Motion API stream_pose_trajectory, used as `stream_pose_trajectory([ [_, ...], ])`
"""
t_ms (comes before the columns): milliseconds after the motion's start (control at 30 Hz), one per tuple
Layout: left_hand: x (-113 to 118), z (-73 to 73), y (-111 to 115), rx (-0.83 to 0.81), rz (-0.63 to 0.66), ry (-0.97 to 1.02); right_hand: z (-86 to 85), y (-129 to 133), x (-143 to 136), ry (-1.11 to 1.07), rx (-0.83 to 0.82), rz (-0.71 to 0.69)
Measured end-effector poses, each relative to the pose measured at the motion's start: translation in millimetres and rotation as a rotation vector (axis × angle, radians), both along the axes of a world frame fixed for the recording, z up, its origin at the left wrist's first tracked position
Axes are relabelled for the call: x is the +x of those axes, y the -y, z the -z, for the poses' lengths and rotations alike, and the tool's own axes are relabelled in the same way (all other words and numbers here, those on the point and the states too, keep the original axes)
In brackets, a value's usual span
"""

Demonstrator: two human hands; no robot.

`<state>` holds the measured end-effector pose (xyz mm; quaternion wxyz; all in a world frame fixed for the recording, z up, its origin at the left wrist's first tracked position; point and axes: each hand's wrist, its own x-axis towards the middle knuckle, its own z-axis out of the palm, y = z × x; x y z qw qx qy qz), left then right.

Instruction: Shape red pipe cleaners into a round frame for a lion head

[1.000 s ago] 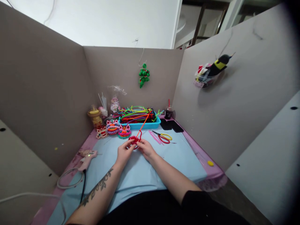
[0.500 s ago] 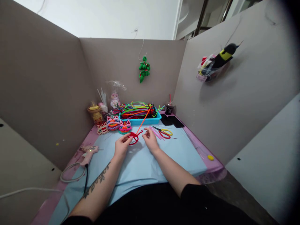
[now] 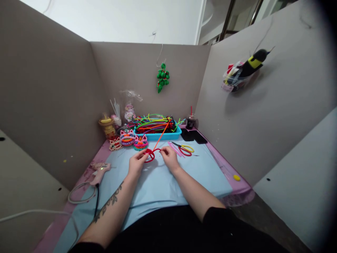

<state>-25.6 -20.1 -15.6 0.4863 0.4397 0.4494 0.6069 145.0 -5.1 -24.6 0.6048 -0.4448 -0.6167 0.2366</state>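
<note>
Between my hands, above the blue-covered table, is a red pipe cleaner (image 3: 151,157) bent into loops. My left hand (image 3: 137,160) pinches the looped part at its left side. With fingertips closed, my right hand (image 3: 169,157) grips the free end that sticks out to the right. An orange pipe cleaner (image 3: 161,136) slants up from behind the red loops toward the blue tray; I cannot tell whether it is joined to them. Scissors (image 3: 185,150) with red and yellow handles lie just right of my right hand, beside several pink pipe cleaners (image 3: 178,149).
A blue tray (image 3: 158,136) of colourful pipe cleaners stands at the back. Several fuzzy animal-face pieces (image 3: 140,142) sit left of it. A pink glue gun (image 3: 100,173) with its cord lies at left. Black flat objects (image 3: 198,136) and a drink cup (image 3: 190,121) are at right.
My right hand has closed on the free end of the red pipe cleaner, which stood loose before. That end now stretches toward the right. My left hand keeps its hold.
</note>
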Motion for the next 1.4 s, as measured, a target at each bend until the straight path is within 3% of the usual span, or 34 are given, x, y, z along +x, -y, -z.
stream_pose_trajectory([
  [133, 1, -1.9, 2, 0.001, -0.008, -0.045, 1.0, 0, -6, -0.237, -0.165, -0.164],
  [267, 4, -6.8, 5, -0.037, 0.04, -0.028, 1.9, 1, -12, -0.307, -0.242, -0.25],
  [500, 5, -7.1, 6, -0.032, 0.134, -0.007, 3.8, 3, -11, -0.077, -0.199, -0.211],
  [767, 5, -8.6, 6, -0.057, 0.144, 0.031, 12.2, -1, -16, -0.145, -0.27, -0.333],
  [1067, 6, -7.0, 6, -0.059, 0.139, 0.062, 11.4, 2, -15, -0.029, -0.201, -0.298],
  [1267, 7, -6.2, 7, -0.023, 0.126, 0.021, 10.9, 2, -18, -0.102, -0.224, -0.379],
  [1400, 7, -5.5, 7, 0.023, 0.178, -0.018, 11.6, 0, -18, -0.144, -0.242, -0.335],
])
